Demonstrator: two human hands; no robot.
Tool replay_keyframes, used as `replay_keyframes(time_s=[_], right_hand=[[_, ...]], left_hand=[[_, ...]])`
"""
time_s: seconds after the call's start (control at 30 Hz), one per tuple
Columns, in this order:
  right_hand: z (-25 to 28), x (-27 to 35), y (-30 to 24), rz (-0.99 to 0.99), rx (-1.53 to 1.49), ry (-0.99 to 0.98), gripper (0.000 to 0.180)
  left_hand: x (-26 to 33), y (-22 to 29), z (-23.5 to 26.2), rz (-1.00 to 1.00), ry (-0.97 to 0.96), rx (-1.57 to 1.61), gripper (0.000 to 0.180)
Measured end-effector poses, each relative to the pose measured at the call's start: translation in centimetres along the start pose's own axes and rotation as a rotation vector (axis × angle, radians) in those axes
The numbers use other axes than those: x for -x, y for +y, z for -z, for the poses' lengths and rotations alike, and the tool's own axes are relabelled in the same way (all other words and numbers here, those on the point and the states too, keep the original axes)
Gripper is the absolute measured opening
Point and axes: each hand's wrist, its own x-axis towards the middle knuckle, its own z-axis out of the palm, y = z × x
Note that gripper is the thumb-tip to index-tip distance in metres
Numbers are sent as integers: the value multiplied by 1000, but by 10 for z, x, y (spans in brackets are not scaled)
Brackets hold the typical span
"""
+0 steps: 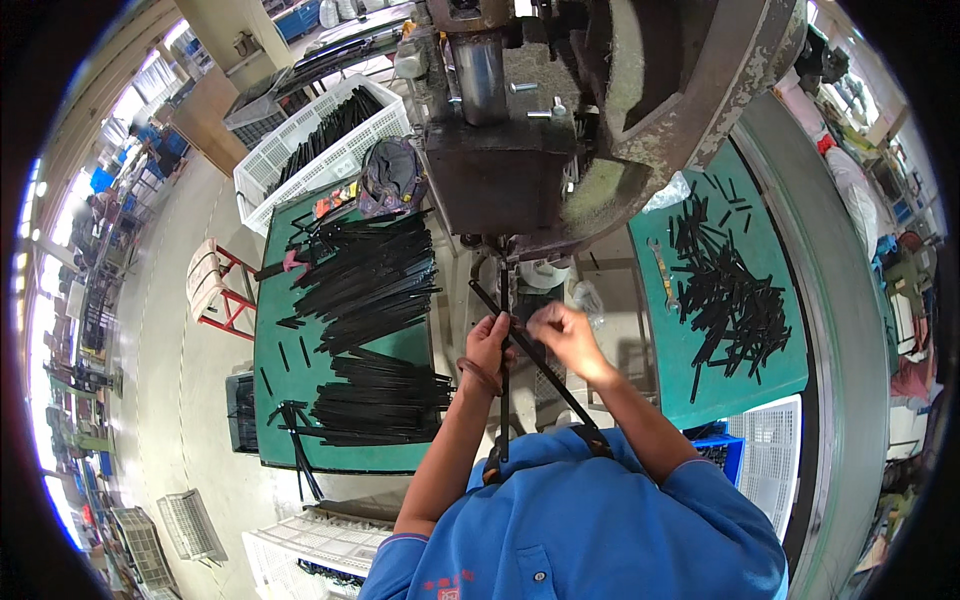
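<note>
My left hand (pixel 487 341) is closed on a long black strip (pixel 566 396), which slants from under the press toward my lap. A second black strip (pixel 504 400) hangs nearly upright beside it, passing by the same hand. Just right of the strips, my right hand (pixel 567 338) has its fingers curled into a pinch. Those fingertips are slightly blurred, and anything between them cannot be made out. Above both hands stands the dark metal head of a press (pixel 500 185), with the strips' upper ends close under it.
On the left green table (pixel 350 458) lie large piles of long black strips (pixel 370 285); the right one (pixel 640 250) holds short black pieces (pixel 735 310) and a wrench (pixel 662 272). White crates (pixel 255 205) stand far left and near my sides. A red-legged stool (pixel 225 290) is at left.
</note>
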Motion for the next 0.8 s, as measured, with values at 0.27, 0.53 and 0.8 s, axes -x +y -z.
replay_keyframes(time_s=[0.27, 0.53, 0.8], right_hand=[[-23, -87, 3, 365, -8, 192, 18], [-21, -96, 1, -320, -760, 64, 15], [154, -6, 74, -283, -216, 307, 42]], left_hand=[[-10, -16, 14, -127, 28, -108, 16], [-9, -17, 12, -156, -21, -53, 17], [-9, -15, 13, -107, 0, -50, 19]])
